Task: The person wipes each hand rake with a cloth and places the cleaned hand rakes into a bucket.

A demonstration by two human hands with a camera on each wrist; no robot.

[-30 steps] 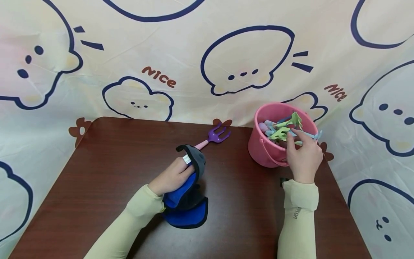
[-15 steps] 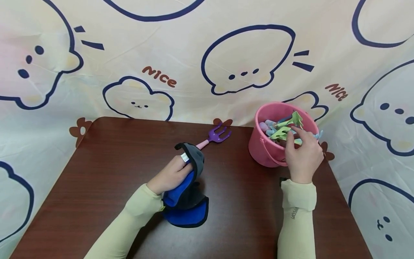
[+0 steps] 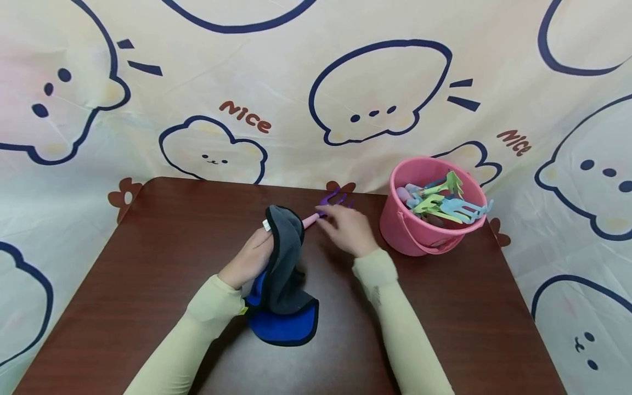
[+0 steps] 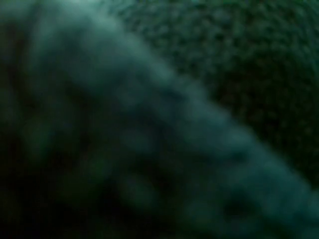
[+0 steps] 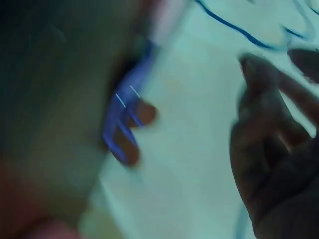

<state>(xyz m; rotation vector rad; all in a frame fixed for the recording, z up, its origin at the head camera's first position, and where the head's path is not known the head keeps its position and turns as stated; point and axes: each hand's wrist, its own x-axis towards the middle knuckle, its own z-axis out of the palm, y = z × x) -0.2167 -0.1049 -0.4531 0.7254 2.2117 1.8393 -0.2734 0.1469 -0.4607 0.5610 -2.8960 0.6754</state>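
My left hand (image 3: 249,259) grips a grey-and-blue fabric piece with black edging (image 3: 283,263), its fingers hidden behind the cloth. A blue flap of it lies on the table. Blurred dark fabric (image 4: 149,124) fills the left wrist view. From the cloth's upper right side sticks out the pink handle of a purple toy hand fork (image 3: 310,220). My right hand (image 3: 351,227) is over the fork's neck, its fingertips close to it and hiding part of the tines. In the right wrist view the right hand (image 5: 274,149), loosely bent, shows apart from the purple tines (image 5: 124,104).
A pink bucket (image 3: 402,233) stands at the back right of the brown table (image 3: 173,247), with several green, blue and purple plastic toys (image 3: 436,203) in it. A printed cloth backdrop (image 3: 291,159) hangs behind the table.
My right hand has left the bucket and moved left to the toy fork. The left hand has turned the fabric piece so more of its grey side shows.
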